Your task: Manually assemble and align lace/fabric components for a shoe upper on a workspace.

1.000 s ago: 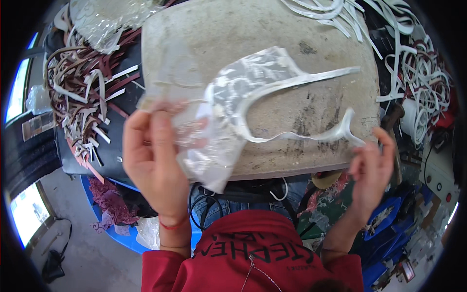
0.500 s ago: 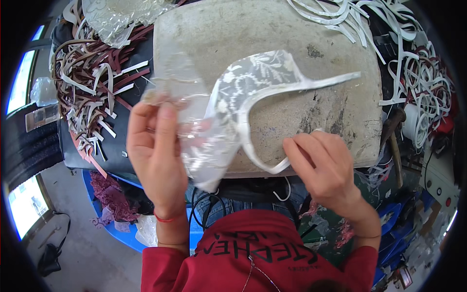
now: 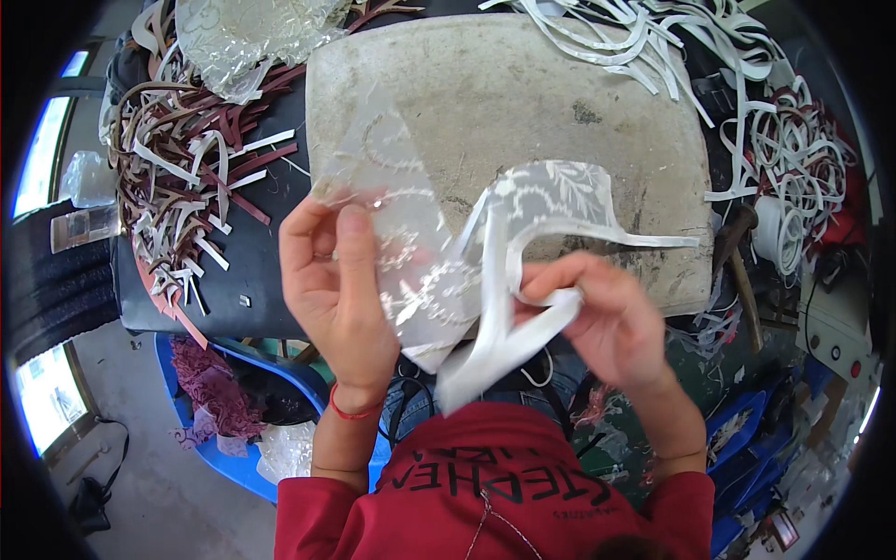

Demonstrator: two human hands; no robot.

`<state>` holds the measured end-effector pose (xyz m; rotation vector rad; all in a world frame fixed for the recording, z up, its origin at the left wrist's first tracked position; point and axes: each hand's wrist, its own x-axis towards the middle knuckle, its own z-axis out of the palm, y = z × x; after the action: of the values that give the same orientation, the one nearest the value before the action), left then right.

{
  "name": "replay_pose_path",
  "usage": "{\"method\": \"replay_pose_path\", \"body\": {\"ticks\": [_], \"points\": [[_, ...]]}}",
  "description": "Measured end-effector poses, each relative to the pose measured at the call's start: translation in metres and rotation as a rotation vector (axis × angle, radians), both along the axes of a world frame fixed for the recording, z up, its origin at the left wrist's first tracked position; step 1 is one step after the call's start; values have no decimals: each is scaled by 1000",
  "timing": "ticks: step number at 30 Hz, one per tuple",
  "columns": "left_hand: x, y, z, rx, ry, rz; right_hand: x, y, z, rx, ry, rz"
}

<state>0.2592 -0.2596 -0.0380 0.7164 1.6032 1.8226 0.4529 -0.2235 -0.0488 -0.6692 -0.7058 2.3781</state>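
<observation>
Between the thumb and fingers of my left hand (image 3: 338, 294) is a sheer lace piece (image 3: 415, 257) with pale embroidery, its body hanging toward the middle. My right hand (image 3: 609, 322) pinches the white border of a curved, white-edged lace piece (image 3: 551, 193), which looks like a shoe upper. The far part of this piece rests on the worn beige board (image 3: 448, 75), and one narrow end stretches right across it. Its near end is lifted and folded toward me, blurred by motion. The two lace pieces lie close together; I cannot tell if they are joined.
Cut brown and white strips (image 3: 191, 159) are heaped on the left, beside crumpled clear film (image 3: 257, 42). White strips (image 3: 644, 37) spread along the far right, near a tangled pile (image 3: 793, 159). A hammer (image 3: 742, 271) lies at the right edge. A blue container (image 3: 233, 457) stands below left.
Both hands and the sheer piece have shifted slightly right. The white-edged piece has moved nearer and right, and its near end is now raised and folded in my right hand.
</observation>
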Motion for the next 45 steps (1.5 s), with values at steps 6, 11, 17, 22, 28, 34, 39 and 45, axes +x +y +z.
{"method": "replay_pose_path", "body": {"ticks": [6, 11, 17, 22, 28, 34, 39, 45], "points": [[-13, 26, 44, 291, 102, 132, -28, 86, 52, 442, -36, 23], [-30, -17, 60, 336, 325, -41, -59, 81, 98, 538, -286, 381], [-12, -34, 17, 56, -18, -174, -41, 62, 42, 622, -685, 414], [-16, -9, 17, 84, -137, -260, -22, -3, 7, 1021, -833, 139], [-39, 10, 9, 174, 5, -549, -46, -18, 0, 510, -541, -156], [-19, -16, -31, 4, 1128, -844, 1, 35, 29, 1416, -1104, 151], [0, -18, -34, 49, 1167, -800, 9, 59, 31, 2151, -1186, 229], [10, -3, 6, -299, 587, -864, 36, 25, 8, 1923, -1366, -68]]}}
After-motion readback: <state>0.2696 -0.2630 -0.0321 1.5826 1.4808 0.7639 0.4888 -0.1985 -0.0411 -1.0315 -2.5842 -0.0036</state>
